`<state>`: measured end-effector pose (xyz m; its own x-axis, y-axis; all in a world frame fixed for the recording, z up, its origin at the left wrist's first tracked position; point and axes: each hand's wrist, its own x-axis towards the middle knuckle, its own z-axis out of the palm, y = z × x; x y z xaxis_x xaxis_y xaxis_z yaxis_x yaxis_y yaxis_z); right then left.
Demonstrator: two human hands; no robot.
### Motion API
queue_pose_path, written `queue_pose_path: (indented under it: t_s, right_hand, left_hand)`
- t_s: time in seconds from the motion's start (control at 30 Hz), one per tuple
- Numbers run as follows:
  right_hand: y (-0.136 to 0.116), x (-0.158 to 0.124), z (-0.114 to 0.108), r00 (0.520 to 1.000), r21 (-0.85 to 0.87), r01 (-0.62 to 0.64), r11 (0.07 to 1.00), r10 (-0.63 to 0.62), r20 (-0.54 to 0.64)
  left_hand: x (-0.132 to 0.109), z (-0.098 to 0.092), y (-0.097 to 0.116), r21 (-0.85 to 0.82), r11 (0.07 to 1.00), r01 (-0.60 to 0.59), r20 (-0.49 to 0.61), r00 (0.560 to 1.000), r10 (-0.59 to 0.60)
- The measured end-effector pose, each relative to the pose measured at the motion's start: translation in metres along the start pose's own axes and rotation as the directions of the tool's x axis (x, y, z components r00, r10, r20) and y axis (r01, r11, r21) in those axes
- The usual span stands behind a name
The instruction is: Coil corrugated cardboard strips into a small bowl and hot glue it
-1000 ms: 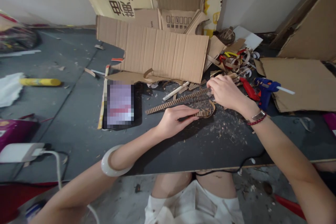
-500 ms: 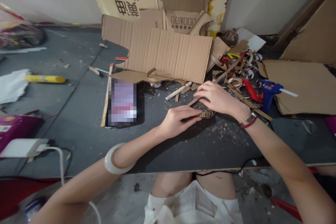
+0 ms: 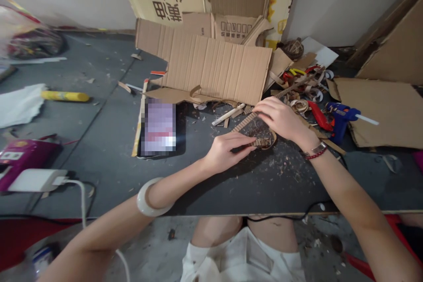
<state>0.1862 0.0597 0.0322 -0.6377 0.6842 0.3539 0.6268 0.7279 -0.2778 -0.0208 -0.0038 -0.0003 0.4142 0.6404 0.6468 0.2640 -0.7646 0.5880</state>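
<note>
A small round piece of coiled corrugated cardboard [image 3: 266,140] lies on the dark board [image 3: 231,185]. My left hand [image 3: 226,150] pinches its near edge, fingers pressed together. My right hand [image 3: 280,116] is closed on a long corrugated cardboard strip [image 3: 246,120] that runs from the coil up to the right, over the scraps. A white bangle sits on my left wrist; a watch and a red bead band are on my right wrist.
A phone [image 3: 160,128] lies left of my hands. A blue glue gun [image 3: 342,116], a red tool [image 3: 319,116] and curled cardboard scraps [image 3: 304,83] are to the right. Cardboard sheets [image 3: 211,68] and boxes stand behind. A white charger [image 3: 35,179], a yellow tube [image 3: 64,96].
My right hand has swung the long strip from lying leftward over the board to pointing up and right, and has drawn nearer the coil. My left hand has stayed on the coil.
</note>
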Motion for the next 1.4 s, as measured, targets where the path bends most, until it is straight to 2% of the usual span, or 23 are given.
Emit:
queue_pose_path:
  t_s: [0.17, 0.33, 0.67, 0.87, 1.03, 1.1, 1.2, 1.27, 1.3, 1.37, 1.4]
  right_hand:
    - [0.009, -0.009, -0.02, 0.993, -0.011, -0.041, 0.999, 0.039, -0.113]
    - [0.015, -0.013, -0.029, 0.981, 0.005, -0.087, 0.996, 0.087, -0.175]
    - [0.021, -0.017, -0.025, 0.986, -0.062, -0.078, 0.995, 0.067, -0.153]
    - [0.023, -0.017, -0.024, 0.982, -0.075, -0.093, 0.993, 0.08, -0.17]
    - [0.018, -0.014, -0.014, 0.959, -0.115, -0.172, 0.978, 0.14, -0.245]
    - [0.009, -0.013, -0.01, 0.974, -0.158, -0.176, 0.972, 0.148, -0.174]
    - [-0.01, -0.022, -0.017, 0.976, -0.223, -0.218, 0.95, 0.21, -0.061]
    - [-0.02, -0.039, -0.03, 0.926, -0.28, -0.37, 0.886, 0.376, -0.032]
    - [-0.022, -0.051, -0.039, 0.871, -0.349, -0.457, 0.818, 0.491, 0.01]
    - [-0.018, -0.08, -0.056, 0.681, -0.512, -0.623, 0.591, 0.732, 0.017]
    - [-0.013, -0.095, -0.063, 0.588, -0.563, -0.668, 0.486, 0.809, 0.0]
  left_hand:
    - [-0.002, 0.001, 0.001, 0.025, 0.997, 0.078, -0.089, 0.993, -0.075]
    - [-0.001, -0.001, 0.0, 0.066, 0.987, 0.146, -0.134, 0.982, -0.137]
    - [0.0, -0.004, -0.003, 0.059, 0.983, 0.176, -0.217, 0.963, -0.159]
    - [0.001, -0.004, -0.003, 0.057, 0.986, 0.157, -0.205, 0.968, -0.142]
    - [0.0, -0.002, 0.0, -0.014, 1.0, -0.006, -0.071, 0.997, 0.005]
    - [0.0, -0.001, 0.0, -0.04, 0.998, -0.051, -0.024, 0.998, 0.05]
    - [0.0, -0.002, -0.001, -0.007, 0.999, -0.041, -0.039, 0.998, 0.04]
    - [0.001, -0.002, -0.002, 0.012, 1.0, -0.025, -0.059, 0.998, 0.026]
    - [0.001, -0.002, -0.002, 0.017, 1.0, -0.019, -0.058, 0.998, 0.02]
    - [0.002, -0.002, -0.002, 0.018, 1.0, -0.013, -0.049, 0.999, 0.014]
    - [0.002, -0.002, -0.002, 0.018, 1.0, -0.01, -0.045, 0.999, 0.011]
